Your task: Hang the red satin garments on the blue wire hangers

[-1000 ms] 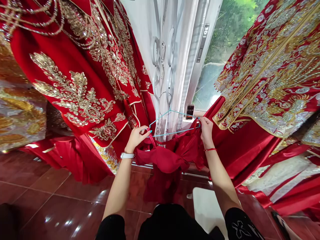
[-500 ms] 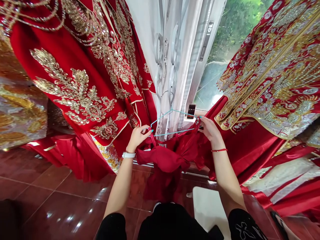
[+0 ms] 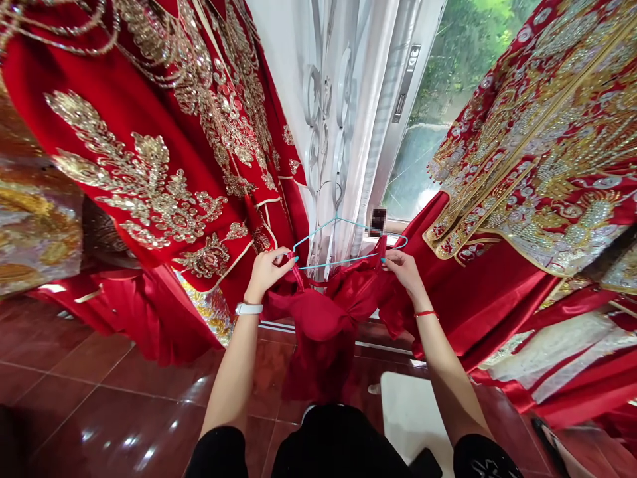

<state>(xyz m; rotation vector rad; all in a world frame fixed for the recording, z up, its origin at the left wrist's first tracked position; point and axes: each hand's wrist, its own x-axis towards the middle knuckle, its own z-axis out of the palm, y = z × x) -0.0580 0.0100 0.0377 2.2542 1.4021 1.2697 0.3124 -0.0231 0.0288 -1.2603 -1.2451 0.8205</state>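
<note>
A dark red dress point(image 3: 318, 317) hangs by its straps from a thin light-blue wire hanger point(image 3: 318, 229), in front of a white metal grille. My left hand point(image 3: 269, 271) pinches the left strap against the hanger's left corner, thumb and fingers closed. On the other side, my right hand point(image 3: 402, 267) pinches the right strap at the hanger's lower bar, inward of its right end, which now shows bare. The hanger's hook reaches up against the grille. Folds of the bodice droop below both hands, and the skirt falls toward the floor.
Gold-embroidered red garments point(image 3: 149, 179) hang on the left, and a beaded red-and-gold jacket point(image 3: 527, 166) hangs on the right. A phone point(image 3: 378, 222) stands by the window point(image 3: 428, 126). Below my right arm is a white stool point(image 3: 413, 415) with a dark object on it.
My right hand has moved inward and down along the hanger with the right strap, uncovering the hanger's right end. My left hand keeps its pinch; the view has shifted slightly.
</note>
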